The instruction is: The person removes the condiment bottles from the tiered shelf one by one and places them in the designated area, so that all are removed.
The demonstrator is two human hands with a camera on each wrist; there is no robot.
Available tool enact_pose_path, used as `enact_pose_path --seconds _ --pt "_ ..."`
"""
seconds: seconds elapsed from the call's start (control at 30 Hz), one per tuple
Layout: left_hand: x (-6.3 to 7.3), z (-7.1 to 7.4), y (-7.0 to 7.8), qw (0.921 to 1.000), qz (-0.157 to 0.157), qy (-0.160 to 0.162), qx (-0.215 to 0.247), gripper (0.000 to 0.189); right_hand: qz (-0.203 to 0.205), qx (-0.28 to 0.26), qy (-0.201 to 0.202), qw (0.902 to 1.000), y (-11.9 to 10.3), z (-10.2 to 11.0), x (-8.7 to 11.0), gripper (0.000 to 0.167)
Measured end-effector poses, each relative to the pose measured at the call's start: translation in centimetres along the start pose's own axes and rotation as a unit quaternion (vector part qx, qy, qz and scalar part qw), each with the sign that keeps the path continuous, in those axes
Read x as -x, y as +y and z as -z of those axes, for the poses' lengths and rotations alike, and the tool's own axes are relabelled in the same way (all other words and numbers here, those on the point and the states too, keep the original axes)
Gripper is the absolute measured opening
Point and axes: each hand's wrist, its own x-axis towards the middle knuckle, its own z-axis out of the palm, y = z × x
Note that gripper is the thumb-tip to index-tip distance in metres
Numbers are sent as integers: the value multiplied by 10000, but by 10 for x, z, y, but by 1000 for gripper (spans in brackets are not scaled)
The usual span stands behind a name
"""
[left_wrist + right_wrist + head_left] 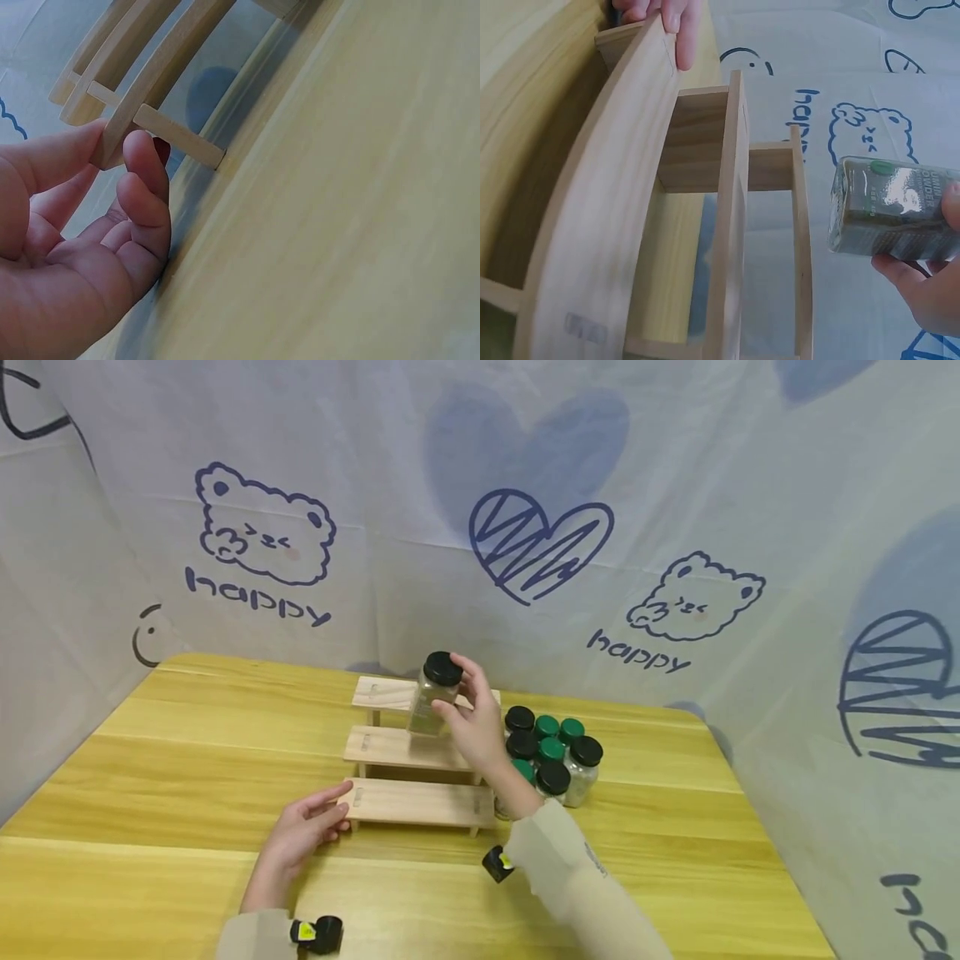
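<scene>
A square clear spice jar (429,708) with a black lid is gripped by my right hand (478,727), upright in front of the wooden rack's upper tiers. In the right wrist view the jar (892,210) shows a printed label and stands apart from the shelves. My left hand (306,828) pinches the left end of the lowest tier of the three-tier wooden rack (420,802). Its thumb and index finger hold the board's corner in the left wrist view, where the rack's leg (180,136) rests on the table.
Several jars with black lids (553,778) and green lids (551,749) stand grouped to the right of the rack. The wooden table (187,760) ends at a white cloth backdrop (390,527) printed with bears and hearts.
</scene>
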Motion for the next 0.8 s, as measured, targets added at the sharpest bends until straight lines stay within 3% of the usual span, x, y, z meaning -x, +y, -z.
enact_pose_path --seconds 0.3,0.6,0.8 --pt "0 1 0 10000 -29 -13 5 44 232 105 -199 9995 3 13 16 55" --pt "1 1 -1 10000 -66 -2 -18 44 109 94 -99 9998 -18 24 39 52" --pt "0 0 -1 10000 -36 1 -39 44 59 56 -122 9999 -2 37 53 55"
